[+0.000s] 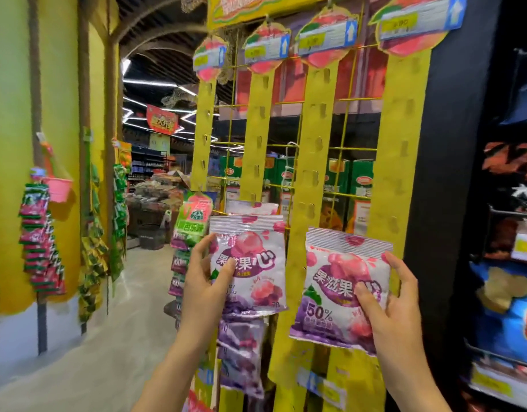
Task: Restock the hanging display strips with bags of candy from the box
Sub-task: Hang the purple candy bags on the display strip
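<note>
the left hand [207, 281] grips a candy bag [250, 263], fingers [226, 270] curled on its left edge, held against the second yellow strip [257, 138]. the right hand [390, 304] pinches another bag [339, 281] at its right side, in front of the third strip [317, 138]. more bags [241, 352] hang below the left one.

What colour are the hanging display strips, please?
Yellow; the hanging display strips show best in the head view.

Shop: aisle, hanging snack strips [317, 162]
</note>
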Demonstrator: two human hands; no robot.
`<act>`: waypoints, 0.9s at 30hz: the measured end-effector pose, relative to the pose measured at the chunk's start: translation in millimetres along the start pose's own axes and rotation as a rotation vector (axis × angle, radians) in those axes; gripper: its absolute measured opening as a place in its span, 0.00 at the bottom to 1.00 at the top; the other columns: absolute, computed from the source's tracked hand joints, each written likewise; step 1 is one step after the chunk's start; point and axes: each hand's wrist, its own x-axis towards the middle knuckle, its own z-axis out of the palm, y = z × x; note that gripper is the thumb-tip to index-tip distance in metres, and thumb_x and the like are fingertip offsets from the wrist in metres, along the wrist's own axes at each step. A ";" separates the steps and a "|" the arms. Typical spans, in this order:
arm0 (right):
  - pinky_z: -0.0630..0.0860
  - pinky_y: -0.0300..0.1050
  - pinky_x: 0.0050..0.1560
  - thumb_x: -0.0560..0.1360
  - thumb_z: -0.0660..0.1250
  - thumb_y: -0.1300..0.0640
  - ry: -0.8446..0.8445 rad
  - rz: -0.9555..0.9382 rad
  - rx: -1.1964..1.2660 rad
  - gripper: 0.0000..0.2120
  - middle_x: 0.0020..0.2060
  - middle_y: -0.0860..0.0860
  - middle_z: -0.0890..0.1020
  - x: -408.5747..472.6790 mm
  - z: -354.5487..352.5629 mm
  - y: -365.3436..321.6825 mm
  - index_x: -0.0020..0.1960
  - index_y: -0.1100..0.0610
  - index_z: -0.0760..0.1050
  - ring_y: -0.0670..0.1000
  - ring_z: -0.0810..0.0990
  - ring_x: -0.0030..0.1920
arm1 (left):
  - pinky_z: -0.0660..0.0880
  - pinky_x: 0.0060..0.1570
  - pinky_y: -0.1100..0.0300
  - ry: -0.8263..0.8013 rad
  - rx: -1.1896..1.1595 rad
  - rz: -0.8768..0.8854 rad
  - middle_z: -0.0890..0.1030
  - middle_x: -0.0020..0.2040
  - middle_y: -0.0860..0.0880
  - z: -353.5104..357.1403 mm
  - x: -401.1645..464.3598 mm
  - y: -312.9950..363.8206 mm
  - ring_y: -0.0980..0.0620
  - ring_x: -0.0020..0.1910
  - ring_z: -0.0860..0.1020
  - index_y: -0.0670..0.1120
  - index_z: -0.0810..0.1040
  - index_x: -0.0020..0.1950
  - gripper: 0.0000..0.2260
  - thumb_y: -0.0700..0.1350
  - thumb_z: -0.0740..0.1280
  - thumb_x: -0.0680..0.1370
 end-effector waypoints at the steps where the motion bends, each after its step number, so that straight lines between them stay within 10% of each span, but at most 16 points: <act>1: 0.71 0.54 0.65 0.71 0.68 0.56 0.011 -0.025 -0.008 0.23 0.67 0.47 0.69 9.3 5.1 2.9 0.58 0.34 0.65 0.51 0.72 0.66 | 0.70 0.63 0.53 -0.007 -0.006 0.015 0.69 0.61 0.60 1.7 14.7 -1.3 0.55 0.66 0.68 0.59 0.66 0.64 0.19 0.43 0.65 0.78; 7: 0.77 0.32 0.31 0.73 0.64 0.66 0.009 -0.025 0.025 0.24 0.46 0.36 0.79 53.1 24.7 12.8 0.55 0.38 0.67 0.44 0.82 0.43 | 0.66 0.51 0.74 -0.045 -0.041 0.105 0.69 0.58 0.64 18.8 89.4 -7.3 0.61 0.62 0.66 0.56 0.67 0.64 0.18 0.41 0.64 0.78; 16: 0.75 0.28 0.28 0.71 0.63 0.73 0.065 -0.055 0.009 0.27 0.35 0.39 0.84 66.5 44.9 10.8 0.59 0.45 0.66 0.37 0.82 0.36 | 0.65 0.65 0.57 -0.175 -0.066 0.144 0.68 0.63 0.61 31.9 156.8 -17.3 0.58 0.68 0.63 0.60 0.65 0.65 0.18 0.45 0.64 0.78; 20: 0.77 0.32 0.30 0.49 0.82 0.44 0.140 -0.059 0.064 0.36 0.46 0.48 0.81 64.4 57.9 15.1 0.54 0.37 0.70 0.42 0.84 0.40 | 0.64 0.61 0.60 -0.234 -0.037 0.154 0.68 0.62 0.62 32.3 173.8 -23.7 0.59 0.65 0.64 0.57 0.66 0.69 0.20 0.45 0.64 0.79; 22: 0.78 0.33 0.33 0.34 0.77 0.30 0.178 -0.078 0.047 0.48 0.48 0.47 0.81 62.8 63.0 18.6 0.53 0.37 0.71 0.42 0.84 0.42 | 0.65 0.60 0.60 -0.264 -0.020 0.153 0.68 0.62 0.62 31.8 178.7 -26.5 0.60 0.64 0.64 0.56 0.65 0.69 0.20 0.45 0.64 0.79; 27: 0.78 0.31 0.35 0.38 0.77 0.31 0.241 -0.122 0.041 0.46 0.46 0.44 0.83 55.6 80.0 20.2 0.54 0.41 0.71 0.39 0.83 0.40 | 0.68 0.42 0.77 -0.314 0.049 0.213 0.68 0.59 0.63 25.9 182.6 -34.9 0.73 0.42 0.70 0.54 0.66 0.70 0.21 0.45 0.64 0.79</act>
